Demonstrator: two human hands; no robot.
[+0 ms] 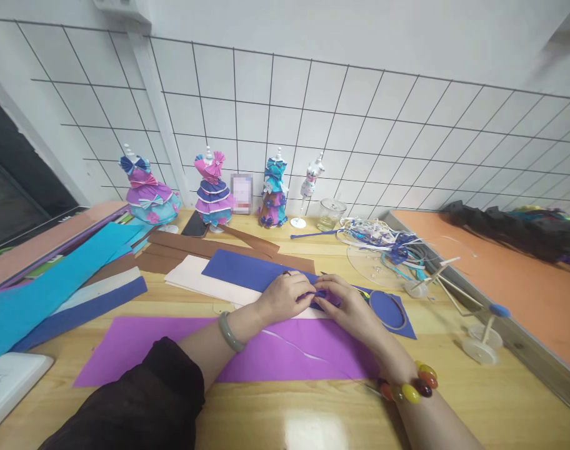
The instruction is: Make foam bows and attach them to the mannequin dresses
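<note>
My left hand and my right hand meet above the middle of the table, fingertips pinched together on a small blue and purple crumpled piece, mostly hidden by the fingers. Beneath them lie a dark blue strip, a pale pink strip and a wide purple sheet. A thin white ribbon crosses the purple sheet. Just right of my right hand, a ring-shaped hoop rests on dark blue material, beside a yellow-edged tool that is partly covered.
Small dress forms in ruffled outfits stand along the gridded wall, near a bare-skirted form and a glass cup. Tangled ribbons and stick stands are at right. Turquoise strips and a white device lie left.
</note>
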